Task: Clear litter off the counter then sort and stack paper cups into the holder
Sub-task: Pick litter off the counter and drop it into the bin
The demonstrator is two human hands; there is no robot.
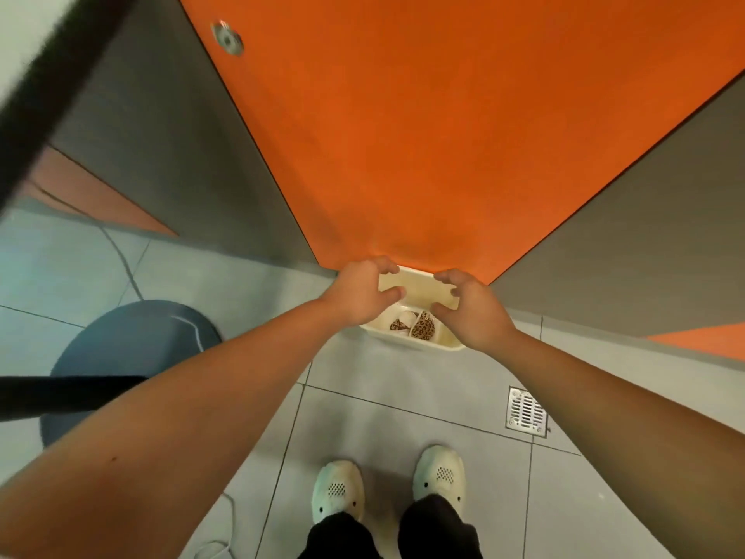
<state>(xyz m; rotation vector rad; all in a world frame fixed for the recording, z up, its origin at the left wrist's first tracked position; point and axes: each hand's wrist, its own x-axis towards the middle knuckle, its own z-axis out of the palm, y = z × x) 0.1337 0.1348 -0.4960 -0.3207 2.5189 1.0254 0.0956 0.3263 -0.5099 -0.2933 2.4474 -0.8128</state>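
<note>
A cream plastic bin (419, 345) stands on the tiled floor (403, 429), against the foot of an orange panel (423, 135). Its swing lid (415, 290) is tipped, leaving the near half of the opening exposed. Inside lie crumpled paper cups (421, 328) with a brown pattern, next to a white scrap.

The left hand (358, 294) is at the left edge of the lid, fingers curled over the far rim and thumb at the near edge. The right hand (469, 306) is at the right edge, fingers spread and bent. Both hands are open in a loose claw. Whether they clasp the lid or only sit just above it cannot be determined.

Both bare forearms reach down from the lower corners. Below the bin, two pale perforated shoes (338, 492) stand on the tiles under dark trouser legs. A metal floor drain (527, 411) sits to the right. A round grey-blue base (129, 349) with a black pole lies to the left.
</note>
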